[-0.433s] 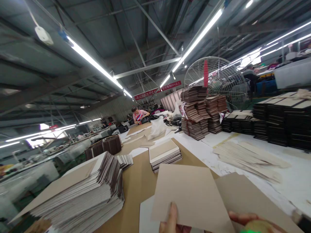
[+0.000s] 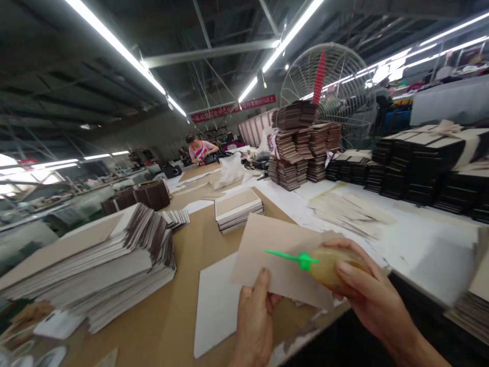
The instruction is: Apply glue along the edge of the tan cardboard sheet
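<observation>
My left hand (image 2: 255, 311) pinches the lower edge of a beige cardboard sheet (image 2: 263, 234), thumb on top and fingers beneath. My right hand (image 2: 367, 280) is wrapped round a yellowish squeeze glue bottle (image 2: 332, 262). The bottle lies nearly level, its green nozzle (image 2: 282, 254) pointing left over the sheet. Whether the nozzle tip touches the cardboard I cannot tell. Under the sheet, a white panel with a dark edge (image 2: 216, 300) rests on the brown table covering (image 2: 168, 316).
A tall pile of panels (image 2: 126, 255) stands at the left, a smaller stack (image 2: 239, 209) ahead. Brown bundles (image 2: 294, 142) and black bundles (image 2: 416, 158) line the right, before a large fan (image 2: 328, 92). Loose pale strips (image 2: 347, 211) lie on the white surface. Another person (image 2: 200, 150) works farther back.
My right hand has raised the glue bottle into full view, its nozzle now over the sheet. The cardboard in my left hand has turned and shifted. The camera view has tilted down.
</observation>
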